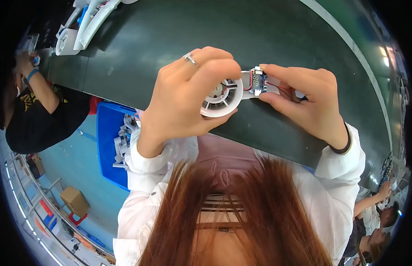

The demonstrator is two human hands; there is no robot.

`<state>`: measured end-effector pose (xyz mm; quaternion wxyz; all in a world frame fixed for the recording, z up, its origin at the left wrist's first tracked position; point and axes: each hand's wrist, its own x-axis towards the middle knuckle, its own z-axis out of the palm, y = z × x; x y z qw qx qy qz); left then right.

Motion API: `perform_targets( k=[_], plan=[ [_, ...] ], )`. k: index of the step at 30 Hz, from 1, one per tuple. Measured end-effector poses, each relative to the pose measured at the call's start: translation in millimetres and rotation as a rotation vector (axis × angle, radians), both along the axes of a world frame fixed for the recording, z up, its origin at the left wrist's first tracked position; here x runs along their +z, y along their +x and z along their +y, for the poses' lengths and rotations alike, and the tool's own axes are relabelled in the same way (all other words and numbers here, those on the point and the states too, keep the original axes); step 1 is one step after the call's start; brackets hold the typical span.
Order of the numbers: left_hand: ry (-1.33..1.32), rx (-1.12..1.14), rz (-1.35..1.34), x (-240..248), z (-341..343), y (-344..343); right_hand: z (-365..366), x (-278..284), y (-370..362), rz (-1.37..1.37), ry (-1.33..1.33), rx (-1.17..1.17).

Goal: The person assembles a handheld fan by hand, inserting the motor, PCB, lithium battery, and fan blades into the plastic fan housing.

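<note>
1. From my remote seat I look down on a dark green desk [286,33], with the work held above it in a person's two bare hands.
2. At the near side, left of the person, a blue bin [102,146] holds jumbled pale plastic parts [121,144]; at the desk's far left lie more white fan bodies [93,26].
3. The left hand [190,93] wraps its fingers around the fan head, grasping it firmly.
4. The right hand [299,86] pinches a circuit board between its fingers, one at the far edge and one at the near edge.
5. The fan head [223,98], just left of the board and above the desk, is a round white ring, its spokes meeting at a hub, its open face tilted up and rightward.
6. A white shell piece [249,95] shows beneath the board; I cannot tell how they join.
7. The circuit board [260,90] is small and blue, with white connectors and a digit display [256,80] facing up. I judge the step in hand to be positioning this board; the next move calls for steady holds and unpinched leads.
8. Thin red and dark wires [277,87] run on both sides of it, some into the fan head.
</note>
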<state>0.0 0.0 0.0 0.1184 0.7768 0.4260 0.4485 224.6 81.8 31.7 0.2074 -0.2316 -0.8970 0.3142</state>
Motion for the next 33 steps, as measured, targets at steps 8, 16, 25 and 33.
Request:
perform_targets(
  k=[8, 16, 25, 33],
  plan=[
    [0.029, 0.052, -0.11, -2.5, 1.8, 6.9, -4.5, 11.3, -6.6, -0.075, 0.133, 0.054],
    [0.025, 0.081, -0.103, 1.6, 0.2, 11.6, -10.3, 35.5, -9.6, -0.368, 0.363, 0.106],
    [0.05, 0.099, -0.113, -1.3, -0.9, 11.2, -7.0, 62.5, -36.9, -0.518, 0.497, 0.228],
    [0.263, 0.106, -0.202, 1.3, 15.9, 16.0, -2.0, 48.8, -42.5, -0.339, 0.411, 0.144]
  ],
)
